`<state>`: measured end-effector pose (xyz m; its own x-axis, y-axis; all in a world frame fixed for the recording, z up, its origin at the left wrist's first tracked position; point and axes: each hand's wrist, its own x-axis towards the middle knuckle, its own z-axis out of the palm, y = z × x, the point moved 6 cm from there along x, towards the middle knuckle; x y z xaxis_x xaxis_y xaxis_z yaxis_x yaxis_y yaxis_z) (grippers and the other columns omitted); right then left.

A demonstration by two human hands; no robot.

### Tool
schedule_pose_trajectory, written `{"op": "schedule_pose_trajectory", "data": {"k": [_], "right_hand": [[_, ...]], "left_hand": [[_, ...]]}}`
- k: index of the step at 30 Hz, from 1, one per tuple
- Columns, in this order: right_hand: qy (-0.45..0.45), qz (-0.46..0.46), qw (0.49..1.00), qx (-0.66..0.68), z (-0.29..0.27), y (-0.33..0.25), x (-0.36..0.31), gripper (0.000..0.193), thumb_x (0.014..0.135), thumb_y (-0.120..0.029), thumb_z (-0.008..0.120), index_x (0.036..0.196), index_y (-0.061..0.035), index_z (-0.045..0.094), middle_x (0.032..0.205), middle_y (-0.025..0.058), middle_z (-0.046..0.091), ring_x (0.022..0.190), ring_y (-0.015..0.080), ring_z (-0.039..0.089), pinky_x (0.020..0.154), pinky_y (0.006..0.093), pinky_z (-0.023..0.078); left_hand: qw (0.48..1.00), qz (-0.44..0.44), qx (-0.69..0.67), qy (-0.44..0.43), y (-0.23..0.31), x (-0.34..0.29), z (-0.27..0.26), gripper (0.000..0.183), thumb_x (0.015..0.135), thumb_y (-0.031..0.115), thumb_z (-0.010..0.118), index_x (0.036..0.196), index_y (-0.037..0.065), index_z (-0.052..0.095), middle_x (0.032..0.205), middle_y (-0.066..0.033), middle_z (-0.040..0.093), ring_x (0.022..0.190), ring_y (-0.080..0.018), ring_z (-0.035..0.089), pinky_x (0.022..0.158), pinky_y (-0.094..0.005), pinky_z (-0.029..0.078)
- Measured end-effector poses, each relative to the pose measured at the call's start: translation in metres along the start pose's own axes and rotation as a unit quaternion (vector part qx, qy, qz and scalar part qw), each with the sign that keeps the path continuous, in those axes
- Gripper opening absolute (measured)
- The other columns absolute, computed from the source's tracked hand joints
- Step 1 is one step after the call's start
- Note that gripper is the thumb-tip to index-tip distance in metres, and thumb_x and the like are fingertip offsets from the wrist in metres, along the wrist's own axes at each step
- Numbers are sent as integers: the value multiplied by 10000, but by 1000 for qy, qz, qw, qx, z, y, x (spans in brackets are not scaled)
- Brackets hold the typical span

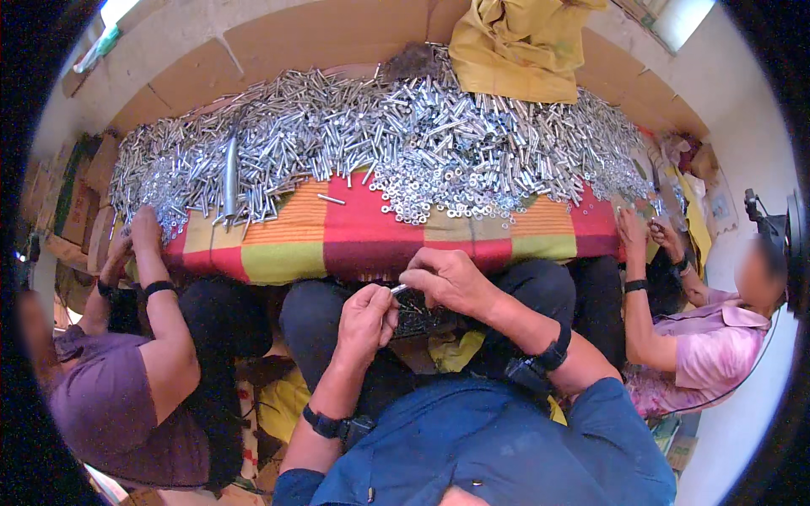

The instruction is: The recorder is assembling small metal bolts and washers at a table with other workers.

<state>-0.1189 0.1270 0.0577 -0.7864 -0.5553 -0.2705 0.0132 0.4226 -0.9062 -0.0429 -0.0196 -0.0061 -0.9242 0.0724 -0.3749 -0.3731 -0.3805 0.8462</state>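
Observation:
My left hand [368, 319] is closed round a short silvery metal bolt [399, 289], one end of which sticks out between thumb and forefinger. The fingers of my right hand [449, 278] are bent and pinched together at the bolt's other end, partly hiding it. Both hands are above my lap, just in front of the near edge of the checked cloth [363, 215]. Beyond them on the cloth lie a heap of similar metal bolts [325, 126] and a pile of small washers [413, 196]. One loose bolt [332, 200] lies apart on a red square.
A yellow cloth sack [519, 51] rests on the heap's far side, against a cardboard wall [278, 42]. A larger metal tube [230, 177] stands up from the heap at left. Co-workers sit on both sides, one in a purple shirt [126, 405], one in a pink shirt [717, 346], handling small parts.

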Motion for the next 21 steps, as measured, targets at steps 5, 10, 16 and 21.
{"op": "schedule_pose_trajectory", "data": {"k": [5,10,16,21], "right_hand": [[55,-104,988,98,-1,-5,-6,238,960,-224,662,910,9,658,708,53,635,571,116,618,531,276,491],[-1,53,996,77,3,10,-3,241,956,-234,668,918,4,663,700,45,641,583,110,619,533,274,484],[82,-105,991,-18,-3,-16,-11,250,890,-225,724,915,17,664,734,68,648,666,137,650,588,308,511],[-86,-107,955,-261,15,0,-19,290,779,-97,768,1026,20,672,805,112,663,739,166,664,666,340,539]], "left_hand": [[1000,-2,-9,5,0,-1,-1,301,1046,294,524,853,70,582,615,-23,554,392,-84,401,354,-241,288],[1000,-9,5,0,3,-3,1,310,1049,295,522,863,56,593,631,-34,556,400,-79,396,365,-235,287],[1000,-4,3,5,1,-5,-3,296,1043,280,529,859,57,591,631,-32,557,399,-81,398,364,-237,292],[1000,-22,6,7,2,-6,-1,289,1038,281,540,858,59,588,627,-23,558,400,-78,407,364,-237,299]]}}
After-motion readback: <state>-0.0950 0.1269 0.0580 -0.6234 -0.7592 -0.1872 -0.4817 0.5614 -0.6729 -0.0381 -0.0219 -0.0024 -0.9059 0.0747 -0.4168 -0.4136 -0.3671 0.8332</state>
